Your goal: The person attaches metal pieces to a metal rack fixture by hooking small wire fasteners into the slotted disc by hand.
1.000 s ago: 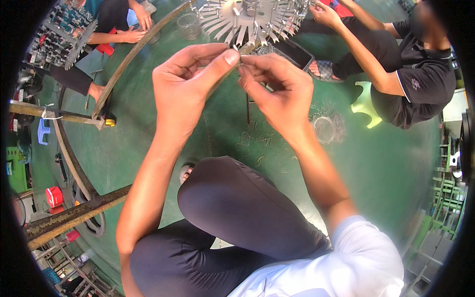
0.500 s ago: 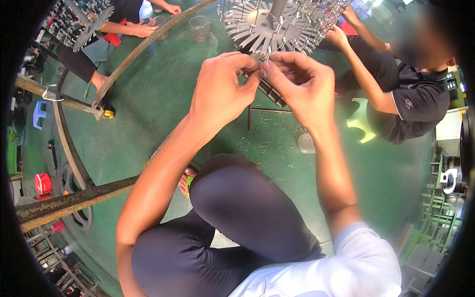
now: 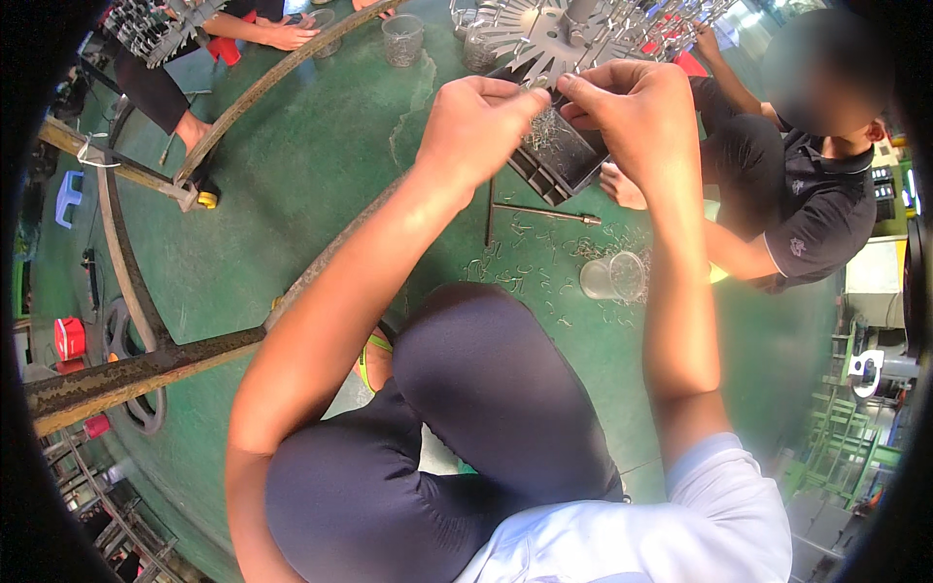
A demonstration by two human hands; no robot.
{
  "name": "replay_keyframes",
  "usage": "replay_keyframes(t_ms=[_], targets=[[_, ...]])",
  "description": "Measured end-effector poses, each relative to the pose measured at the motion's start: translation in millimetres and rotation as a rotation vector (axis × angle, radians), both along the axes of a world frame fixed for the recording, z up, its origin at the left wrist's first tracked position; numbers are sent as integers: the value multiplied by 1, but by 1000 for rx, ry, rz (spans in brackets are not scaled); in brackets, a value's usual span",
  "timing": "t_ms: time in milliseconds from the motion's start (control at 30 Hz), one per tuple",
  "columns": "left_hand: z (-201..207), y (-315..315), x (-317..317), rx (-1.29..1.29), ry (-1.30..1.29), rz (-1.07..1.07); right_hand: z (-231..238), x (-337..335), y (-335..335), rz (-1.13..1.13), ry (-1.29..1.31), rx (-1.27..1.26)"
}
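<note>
A silver rack with stacked toothed metal discs (image 3: 530,34) stands at the top, small wire hooks hanging from its teeth. My left hand (image 3: 476,131) is just below the nearest disc, thumb and forefinger pinched together. Close beside it, my right hand (image 3: 641,112) also pinches at the disc's edge. Whatever sits between my fingertips is too small to make out. Under both hands lies a black compartmented tray (image 3: 559,185) holding a heap of thin wire hooks (image 3: 549,131); my right hand partly hides it.
A co-worker in black crouches at the right, one hand (image 3: 622,187) beside the tray. Loose wire pieces (image 3: 505,277), a T-shaped metal tool (image 3: 544,211) and a see-through cup (image 3: 610,277) lie on the green floor. A curved metal frame (image 3: 224,146) rises at the left.
My hands have moved up and right, apart slightly, and more of the tray with its hooks shows. The co-worker has lowered one hand from the rack to beside the tray.
</note>
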State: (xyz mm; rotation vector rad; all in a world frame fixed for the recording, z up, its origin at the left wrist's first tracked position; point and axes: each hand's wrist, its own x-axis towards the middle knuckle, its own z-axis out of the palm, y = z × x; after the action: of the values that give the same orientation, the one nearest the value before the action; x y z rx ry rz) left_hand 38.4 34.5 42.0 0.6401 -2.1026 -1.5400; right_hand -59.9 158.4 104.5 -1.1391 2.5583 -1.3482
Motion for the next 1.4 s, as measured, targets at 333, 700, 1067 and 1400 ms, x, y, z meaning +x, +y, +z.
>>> replay_keyframes(t_ms=[333,700,1067,1400], targets=[[-11,-11,-29,1070,335,-145,-9,-16,-8,-20,90,-11],[-18,4,-30,1099,368,-132,-17,-10,5,-53,84,-73],[-20,3,-25,1078,375,-110,-12,2,5,-68,-8,-67],[-20,4,-24,1065,392,-99,-15,4,3,-96,-15,-91]])
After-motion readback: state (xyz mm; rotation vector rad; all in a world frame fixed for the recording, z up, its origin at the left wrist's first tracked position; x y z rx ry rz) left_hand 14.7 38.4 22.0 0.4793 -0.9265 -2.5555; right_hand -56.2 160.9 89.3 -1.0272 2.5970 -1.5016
